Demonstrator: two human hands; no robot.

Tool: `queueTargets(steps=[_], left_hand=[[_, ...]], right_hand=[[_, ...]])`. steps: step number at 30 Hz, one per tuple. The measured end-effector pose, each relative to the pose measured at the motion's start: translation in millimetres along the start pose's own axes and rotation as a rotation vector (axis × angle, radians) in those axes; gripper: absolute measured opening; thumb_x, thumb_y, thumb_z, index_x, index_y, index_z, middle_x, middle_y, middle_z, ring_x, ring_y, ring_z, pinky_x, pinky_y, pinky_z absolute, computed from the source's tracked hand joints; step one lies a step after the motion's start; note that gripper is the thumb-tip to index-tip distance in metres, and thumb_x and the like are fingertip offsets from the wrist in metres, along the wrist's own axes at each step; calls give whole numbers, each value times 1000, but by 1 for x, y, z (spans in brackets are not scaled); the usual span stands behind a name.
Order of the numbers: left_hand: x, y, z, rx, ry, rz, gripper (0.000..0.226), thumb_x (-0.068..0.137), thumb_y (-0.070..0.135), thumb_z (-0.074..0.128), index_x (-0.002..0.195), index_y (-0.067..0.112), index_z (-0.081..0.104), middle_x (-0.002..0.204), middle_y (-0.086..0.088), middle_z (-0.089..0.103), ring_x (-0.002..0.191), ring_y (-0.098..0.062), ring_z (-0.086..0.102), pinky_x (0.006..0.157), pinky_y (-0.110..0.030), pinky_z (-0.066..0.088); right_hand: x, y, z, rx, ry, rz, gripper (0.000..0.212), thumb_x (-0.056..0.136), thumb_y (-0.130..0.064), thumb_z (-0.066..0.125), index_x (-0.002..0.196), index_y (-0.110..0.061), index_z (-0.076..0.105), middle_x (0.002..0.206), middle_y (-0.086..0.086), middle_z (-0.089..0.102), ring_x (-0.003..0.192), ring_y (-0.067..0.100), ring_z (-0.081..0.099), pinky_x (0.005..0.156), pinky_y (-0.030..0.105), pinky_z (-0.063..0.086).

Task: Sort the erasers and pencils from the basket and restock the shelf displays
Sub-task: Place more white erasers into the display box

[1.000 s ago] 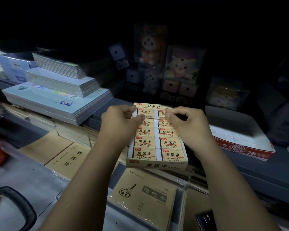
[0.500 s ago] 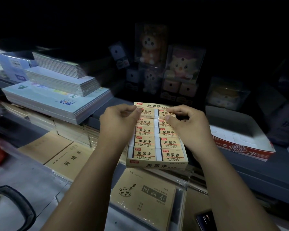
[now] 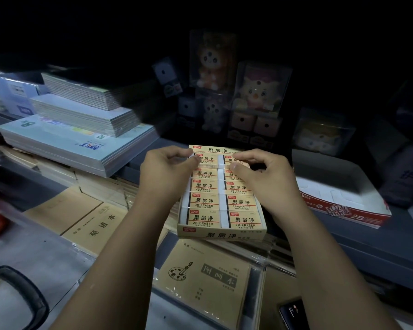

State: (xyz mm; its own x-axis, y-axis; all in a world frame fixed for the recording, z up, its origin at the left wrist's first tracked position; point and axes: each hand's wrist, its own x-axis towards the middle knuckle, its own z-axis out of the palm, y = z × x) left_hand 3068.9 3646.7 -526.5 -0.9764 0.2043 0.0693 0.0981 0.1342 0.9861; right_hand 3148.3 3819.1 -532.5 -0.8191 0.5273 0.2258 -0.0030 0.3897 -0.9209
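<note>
A cream display box [image 3: 221, 235] sits on the shelf edge in the middle, filled with two columns of 2B erasers [image 3: 206, 219] in paper sleeves. My left hand [image 3: 166, 170] reaches over the left column. Its thumb and forefinger pinch the left end of the rear-left eraser [image 3: 208, 161]. My right hand [image 3: 262, 179] is over the right column, with forefinger and thumb pinching the rear-right eraser [image 3: 231, 160]. My palms hide the outer ends of the middle rows. No pencils are visible.
An empty red-and-white 2B box [image 3: 343, 208] stands to the right. Stacked notebooks [image 3: 81, 139] fill the shelf at left, with brown exercise books [image 3: 93, 225] and a sketch book [image 3: 200, 275] below. Boxed toys [image 3: 260, 91] stand behind. A black basket rim [image 3: 26, 291] shows at bottom left.
Both hands have crept slightly toward the rear row, and their fingertips have closed on the rear erasers. The display box has stayed put.
</note>
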Motion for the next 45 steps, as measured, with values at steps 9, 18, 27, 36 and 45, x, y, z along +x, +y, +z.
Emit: queueTargets(steps=[9, 18, 27, 36, 45], left_hand=[[1, 3, -4, 422, -10, 243, 25, 97, 36, 65, 121, 31, 68, 123, 5, 64, 99, -10, 69, 79, -29, 61], [-9, 20, 7, 897, -302, 395, 47, 105, 28, 44, 152, 28, 46, 160, 9, 39, 141, -14, 42, 116, -35, 38], [-16, 16, 4, 839, -364, 396, 50, 107, 23, 40, 157, 23, 37, 166, 10, 24, 148, -10, 27, 117, -27, 28], [-20, 4, -6, 345, -89, 329, 29, 99, 20, 59, 126, 26, 69, 139, 19, 54, 116, -6, 60, 91, -35, 59], [-13, 10, -5, 235, 12, 165, 30, 88, 18, 79, 116, 23, 69, 97, 14, 69, 68, 1, 70, 49, -9, 49]], right_hand=[[0, 1, -1, 2, -14, 8, 21, 88, -22, 78, 108, -30, 76, 109, -14, 69, 81, 11, 75, 73, 41, 64], [3, 3, -1, 15, -13, 13, 19, 86, -23, 80, 104, -32, 77, 109, -12, 69, 83, 12, 75, 75, 41, 63], [2, 2, 0, 23, -4, 9, 19, 87, -22, 79, 104, -30, 78, 106, -13, 69, 90, 14, 74, 80, 42, 62], [2, 2, -1, -29, 12, -1, 19, 90, -23, 77, 107, -29, 77, 117, -3, 64, 82, 11, 73, 67, 28, 62], [0, 1, 0, -50, 78, -27, 22, 84, -19, 81, 103, -29, 73, 99, 3, 63, 86, 22, 72, 74, 45, 62]])
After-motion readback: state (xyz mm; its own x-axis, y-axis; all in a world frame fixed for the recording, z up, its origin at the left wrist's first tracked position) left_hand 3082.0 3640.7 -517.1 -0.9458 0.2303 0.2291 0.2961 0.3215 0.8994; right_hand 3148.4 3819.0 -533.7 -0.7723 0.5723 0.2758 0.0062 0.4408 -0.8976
